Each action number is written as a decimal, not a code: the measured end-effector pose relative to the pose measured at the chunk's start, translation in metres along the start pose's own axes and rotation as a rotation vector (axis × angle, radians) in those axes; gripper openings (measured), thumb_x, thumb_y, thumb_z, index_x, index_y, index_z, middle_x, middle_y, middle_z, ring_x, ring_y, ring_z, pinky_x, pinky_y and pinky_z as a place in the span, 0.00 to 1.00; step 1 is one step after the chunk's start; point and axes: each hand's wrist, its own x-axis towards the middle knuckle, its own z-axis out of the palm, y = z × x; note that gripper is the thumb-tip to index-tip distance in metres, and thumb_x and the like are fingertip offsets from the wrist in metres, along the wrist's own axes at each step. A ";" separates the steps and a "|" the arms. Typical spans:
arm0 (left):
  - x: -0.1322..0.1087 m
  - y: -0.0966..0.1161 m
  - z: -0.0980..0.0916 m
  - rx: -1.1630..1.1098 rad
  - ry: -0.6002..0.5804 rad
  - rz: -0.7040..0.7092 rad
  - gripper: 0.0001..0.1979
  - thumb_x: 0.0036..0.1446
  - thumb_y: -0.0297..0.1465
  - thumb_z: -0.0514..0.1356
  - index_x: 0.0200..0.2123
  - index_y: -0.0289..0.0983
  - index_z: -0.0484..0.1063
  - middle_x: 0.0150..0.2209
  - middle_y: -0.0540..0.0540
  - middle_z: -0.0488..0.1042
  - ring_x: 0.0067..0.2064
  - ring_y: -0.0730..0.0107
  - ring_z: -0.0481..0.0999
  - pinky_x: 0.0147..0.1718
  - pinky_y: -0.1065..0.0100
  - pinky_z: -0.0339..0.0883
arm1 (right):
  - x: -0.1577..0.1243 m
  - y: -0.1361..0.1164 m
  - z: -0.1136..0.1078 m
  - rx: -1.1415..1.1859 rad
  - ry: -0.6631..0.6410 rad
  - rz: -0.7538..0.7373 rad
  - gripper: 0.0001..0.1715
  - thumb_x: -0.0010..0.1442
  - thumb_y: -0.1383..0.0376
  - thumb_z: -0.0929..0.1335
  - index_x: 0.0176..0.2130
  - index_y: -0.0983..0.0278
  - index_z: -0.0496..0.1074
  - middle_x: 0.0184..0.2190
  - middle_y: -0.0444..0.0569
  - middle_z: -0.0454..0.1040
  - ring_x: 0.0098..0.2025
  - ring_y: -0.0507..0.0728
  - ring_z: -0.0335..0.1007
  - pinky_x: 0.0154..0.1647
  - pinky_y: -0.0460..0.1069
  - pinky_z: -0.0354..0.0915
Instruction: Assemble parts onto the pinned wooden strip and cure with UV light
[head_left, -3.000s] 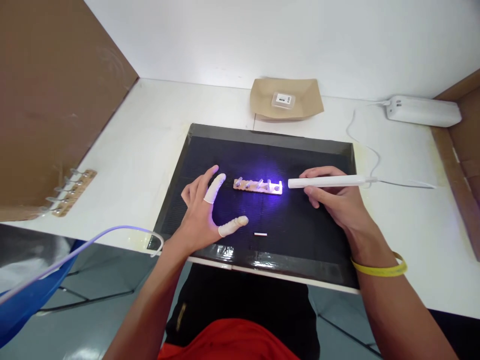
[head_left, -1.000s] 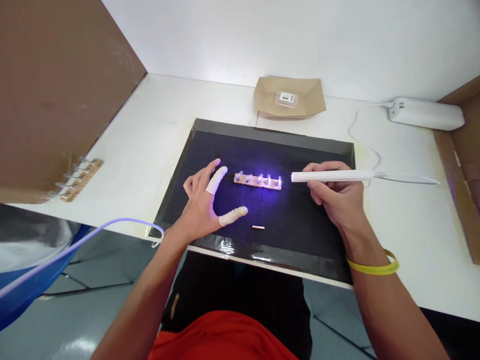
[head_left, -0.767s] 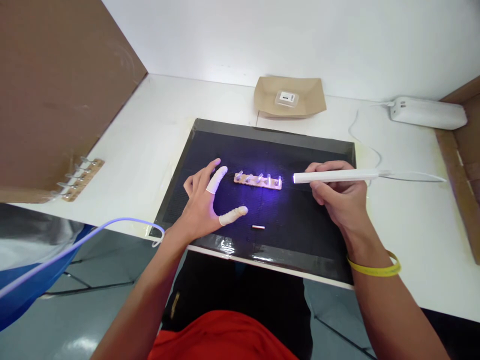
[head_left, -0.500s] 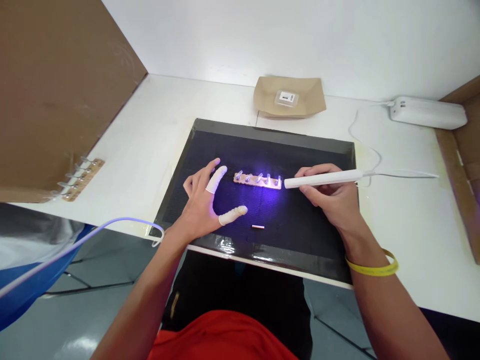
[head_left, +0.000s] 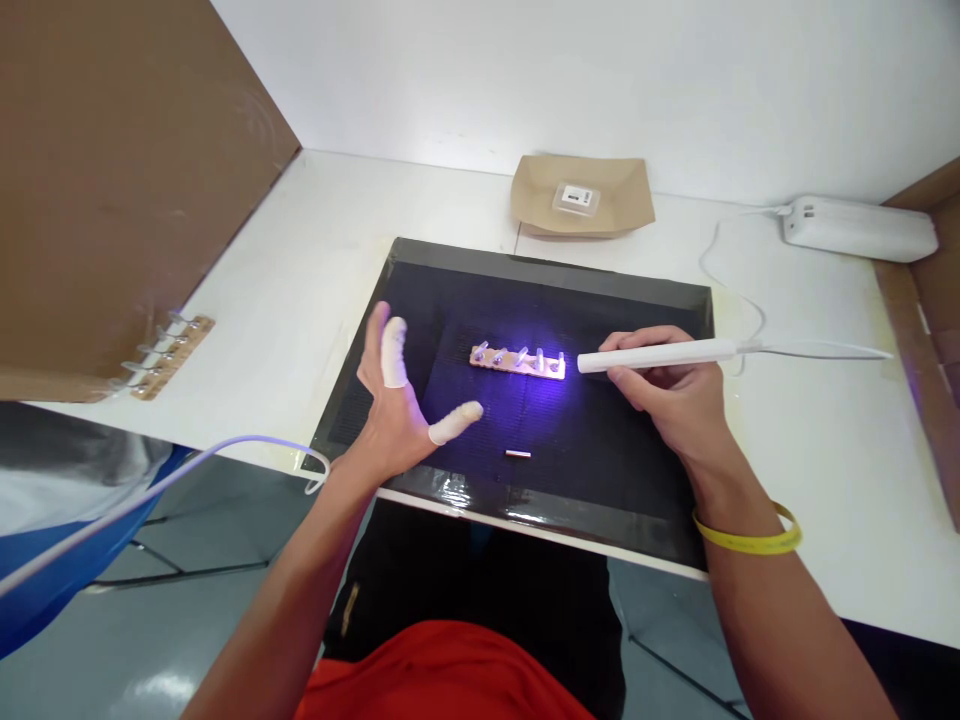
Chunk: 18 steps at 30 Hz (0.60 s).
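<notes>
Head view: right hand (head_left: 675, 405) grasps pen (head_left: 652, 354), tip just right of strip (head_left: 517, 362), lighting it; left hand (head_left: 395, 405) hovers left of strip, spread, empty, clear of beam.

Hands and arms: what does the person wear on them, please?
The left hand has white finger cots on the thumb and index finger. The right hand is bare; a yellow wristband circles its wrist. No sleeves are in view.
</notes>
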 end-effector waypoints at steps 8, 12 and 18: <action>0.010 0.010 -0.011 0.025 0.377 -0.412 0.32 0.76 0.46 0.47 0.76 0.46 0.40 0.77 0.37 0.48 0.75 0.46 0.57 0.69 0.34 0.58 | 0.002 0.001 0.000 0.023 0.006 0.014 0.14 0.52 0.65 0.79 0.36 0.58 0.74 0.38 0.47 0.82 0.30 0.51 0.72 0.20 0.45 0.62; 0.014 0.008 -0.011 -0.074 0.432 -0.526 0.33 0.75 0.50 0.47 0.76 0.44 0.47 0.75 0.36 0.55 0.72 0.45 0.63 0.68 0.33 0.61 | 0.002 0.001 -0.001 0.020 -0.002 0.013 0.15 0.52 0.64 0.79 0.36 0.58 0.73 0.39 0.47 0.82 0.30 0.51 0.73 0.20 0.45 0.63; 0.003 -0.018 -0.009 -0.024 0.358 -0.577 0.35 0.74 0.56 0.34 0.71 0.46 0.59 0.72 0.44 0.62 0.78 0.46 0.51 0.72 0.31 0.52 | 0.002 0.002 -0.001 0.007 -0.009 -0.005 0.15 0.53 0.62 0.79 0.36 0.57 0.73 0.38 0.47 0.82 0.35 0.53 0.76 0.25 0.46 0.67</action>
